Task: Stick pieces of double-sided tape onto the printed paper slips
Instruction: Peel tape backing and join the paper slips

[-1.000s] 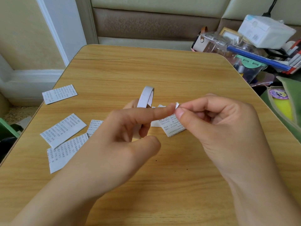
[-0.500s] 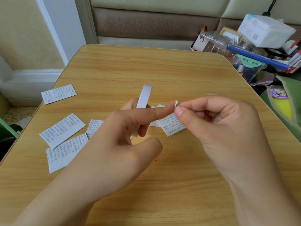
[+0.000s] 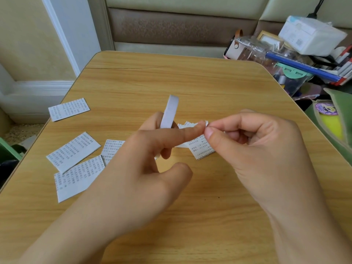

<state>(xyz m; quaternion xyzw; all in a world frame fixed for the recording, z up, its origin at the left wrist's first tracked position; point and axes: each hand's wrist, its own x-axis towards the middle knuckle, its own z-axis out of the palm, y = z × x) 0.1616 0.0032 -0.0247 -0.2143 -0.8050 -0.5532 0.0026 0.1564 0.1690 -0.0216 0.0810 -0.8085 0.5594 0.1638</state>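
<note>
Over the middle of the worktop (image 3: 190,82), the right hand (image 3: 253,149) pinches the slip (image 3: 202,149) while the left hand (image 3: 144,164), gripping the upright tape strip (image 3: 170,111), presses its forefinger beside that pinch.

White tape strip (image 3: 170,111) stands upright; printed slips (image 3: 73,149) lie flat, scattered.

Single head cam, looks fwd/down, close over table (image 3: 190,82).
</note>
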